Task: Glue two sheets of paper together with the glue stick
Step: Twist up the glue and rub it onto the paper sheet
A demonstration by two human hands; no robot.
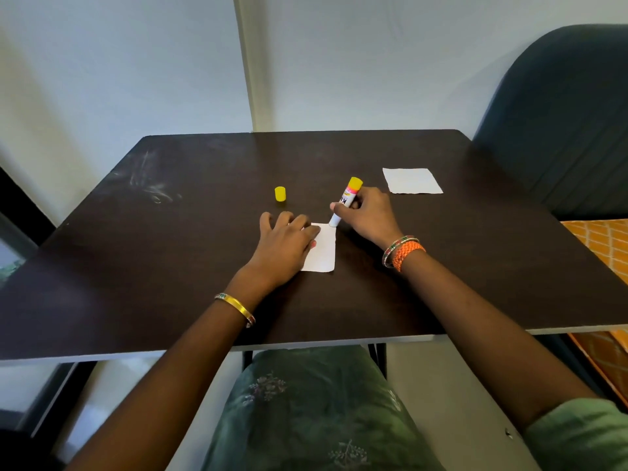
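A small white paper sheet lies on the dark table in front of me. My left hand rests flat on its left part, fingers spread, and hides that side. My right hand grips an uncapped glue stick with a yellow base, tilted, its white tip touching the sheet's far right corner. The yellow cap stands by itself behind my left hand. A second white sheet lies flat further back on the right.
A dark upholstered chair stands at the table's right side, with orange patterned fabric below it. The wall is close behind the table's far edge. My lap in green cloth sits under the near edge.
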